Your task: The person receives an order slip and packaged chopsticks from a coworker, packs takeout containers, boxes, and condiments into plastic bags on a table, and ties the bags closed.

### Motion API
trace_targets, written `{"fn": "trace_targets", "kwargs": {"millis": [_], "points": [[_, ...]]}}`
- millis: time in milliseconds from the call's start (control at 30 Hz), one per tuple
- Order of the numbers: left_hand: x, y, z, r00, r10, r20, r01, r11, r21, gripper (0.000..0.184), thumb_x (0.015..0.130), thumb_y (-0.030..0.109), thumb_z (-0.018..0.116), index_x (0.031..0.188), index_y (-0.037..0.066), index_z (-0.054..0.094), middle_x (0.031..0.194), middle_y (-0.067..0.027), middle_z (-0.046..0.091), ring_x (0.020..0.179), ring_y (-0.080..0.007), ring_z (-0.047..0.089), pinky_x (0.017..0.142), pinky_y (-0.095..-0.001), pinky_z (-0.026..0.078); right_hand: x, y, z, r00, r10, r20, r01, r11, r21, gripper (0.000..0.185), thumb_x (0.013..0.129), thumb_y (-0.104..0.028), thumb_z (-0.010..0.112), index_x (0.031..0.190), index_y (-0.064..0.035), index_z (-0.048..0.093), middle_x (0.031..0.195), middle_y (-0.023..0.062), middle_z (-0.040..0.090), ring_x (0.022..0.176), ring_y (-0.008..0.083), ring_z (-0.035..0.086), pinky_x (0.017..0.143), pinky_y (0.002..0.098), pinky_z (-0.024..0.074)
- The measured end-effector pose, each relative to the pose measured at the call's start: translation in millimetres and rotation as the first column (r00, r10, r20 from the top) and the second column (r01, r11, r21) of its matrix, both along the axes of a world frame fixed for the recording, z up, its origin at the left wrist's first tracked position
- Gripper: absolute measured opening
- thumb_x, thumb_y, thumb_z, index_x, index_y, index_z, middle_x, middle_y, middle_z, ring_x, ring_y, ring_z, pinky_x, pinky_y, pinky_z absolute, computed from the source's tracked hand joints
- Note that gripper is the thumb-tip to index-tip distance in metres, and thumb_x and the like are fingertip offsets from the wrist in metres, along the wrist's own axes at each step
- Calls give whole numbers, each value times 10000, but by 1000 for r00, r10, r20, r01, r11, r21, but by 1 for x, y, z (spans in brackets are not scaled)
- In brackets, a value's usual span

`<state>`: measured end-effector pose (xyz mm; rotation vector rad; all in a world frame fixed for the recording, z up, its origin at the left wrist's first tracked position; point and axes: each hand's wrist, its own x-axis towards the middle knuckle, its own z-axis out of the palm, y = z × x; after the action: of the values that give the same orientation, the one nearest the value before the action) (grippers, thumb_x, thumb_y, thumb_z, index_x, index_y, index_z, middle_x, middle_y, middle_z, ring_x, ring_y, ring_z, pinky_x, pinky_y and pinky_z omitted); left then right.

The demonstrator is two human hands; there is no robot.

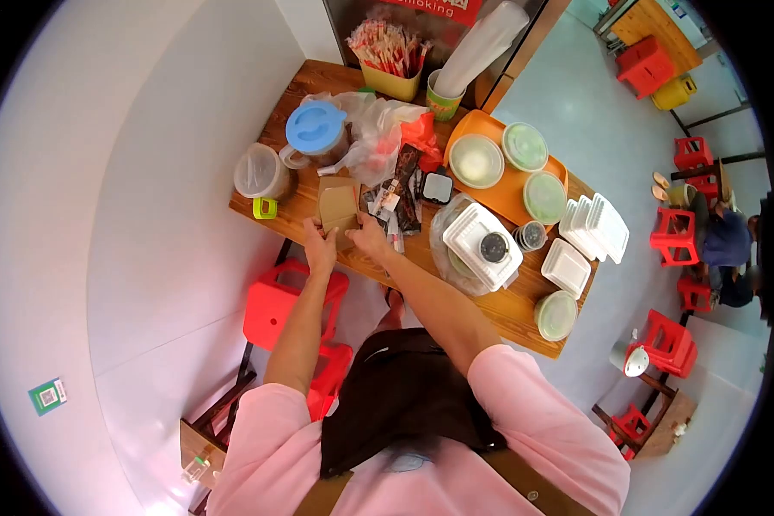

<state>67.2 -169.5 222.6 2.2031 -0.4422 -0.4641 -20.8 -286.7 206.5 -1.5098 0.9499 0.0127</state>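
My left hand grips the lower left edge of a small brown cardboard box at the near edge of the wooden table. Closed on the box's lower right side is my right hand. The inside of the box or its raised flaps face up; whether anything lies in it I cannot tell. Just right of it are dark printed packets and a small black-and-white device. Behind the box stands a clear jug with a blue lid, beside crumpled clear plastic bags.
An orange tray carries lidded round bowls. White takeout boxes and another lidded bowl occupy the table's right part. A clear tub sits at the left edge. Red stools stand below; people sit far right.
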Motion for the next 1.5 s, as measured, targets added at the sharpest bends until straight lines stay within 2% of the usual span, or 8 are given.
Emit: {"fn": "trace_targets", "kwargs": {"millis": [300, 500, 633, 767, 1033, 1133, 1367, 1500], "points": [[9, 21, -65, 954, 60, -293, -160, 930, -332, 394, 922, 70, 712, 1214, 23, 451, 1133, -143, 634, 1021, -281, 638, 924, -358, 495, -7, 4, -11, 1000, 11, -9, -12, 995, -100, 641, 853, -184, 749, 1403, 59, 529, 1349, 249, 626, 1235, 331, 623, 1028, 378, 485], [-4, -15, -19, 756, 14, 654, -98, 991, 93, 327, 965, 140, 667, 1247, 14, 561, 1079, -166, 692, 959, -260, 679, 867, -359, 525, -119, 19, 70, 990, -55, 132, 49, 998, 47, 360, 922, -195, 668, 1216, 13, 664, 994, 153, 724, 900, 236, 698, 804, 338, 543], [-60, -64, -8, 962, -273, 0, 260, 916, -304, 247, 980, 237, 633, 1132, 45, 668, 962, -126, 720, 880, -252, 702, 787, -381, 540, -246, 25, 54, 916, -394, -77, 401, 883, 244, 237, 936, -169, 652, 1092, 6, 692, 799, 59, 691, 648, 146, 642, 561, 299, 515], [-101, -107, 7, 916, -363, -171, 354, 932, -80, 198, 952, 237, 668, 1029, 55, 680, 971, -96, 712, 931, -312, 677, 822, -422, 529, -344, 7, 26, 675, -706, -216, 732, 676, 80, 228, 960, -172, 605, 1061, 15, 689, 805, 71, 659, 629, 152, 624, 486, 284, 486], [-64, -129, -21, 835, -267, 482, 192, 961, 200, 373, 856, 278, 758, 1098, 28, 624, 1107, -175, 646, 1120, -372, 585, 933, -483, 487, -354, -32, 31, 565, -822, -68, 822, 568, -37, 534, 946, -195, 675, 1413, -2, 504, 1048, 108, 664, 802, 157, 625, 546, 269, 497], [-37, -136, -41, 893, -379, 243, 305, 907, 291, 351, 921, 263, 693, 1137, -1, 610, 1103, -224, 667, 1073, -444, 612, 892, -508, 494, -359, -48, 6, 598, -800, 50, 796, 600, 81, 650, 922, -234, 691, 1488, -30, 445, 1151, 109, 654, 910, 164, 615, 654, 305, 521], [-60, -98, -9, 950, -286, 127, 309, 922, -233, 300, 1033, 222, 537, 1211, -16, 571, 1059, -191, 671, 975, -404, 638, 859, -473, 492, -368, -59, 12, 618, -786, 16, 737, 586, 337, 385, 898, -104, 598, 1280, -66, 627, 1105, 35, 653, 939, 147, 605, 673, 283, 483], [-87, -100, -16, 705, -424, -568, 70, 839, -539, 301, 1002, 187, 589, 1233, -5, 565, 1028, -70, 643, 964, -231, 610, 862, -386, 477, -369, -58, 44, 596, -802, 45, 702, 547, 456, 242, 943, -163, 604, 1170, -96, 653, 1050, 15, 641, 975, 157, 602, 755, 334, 479]]}}
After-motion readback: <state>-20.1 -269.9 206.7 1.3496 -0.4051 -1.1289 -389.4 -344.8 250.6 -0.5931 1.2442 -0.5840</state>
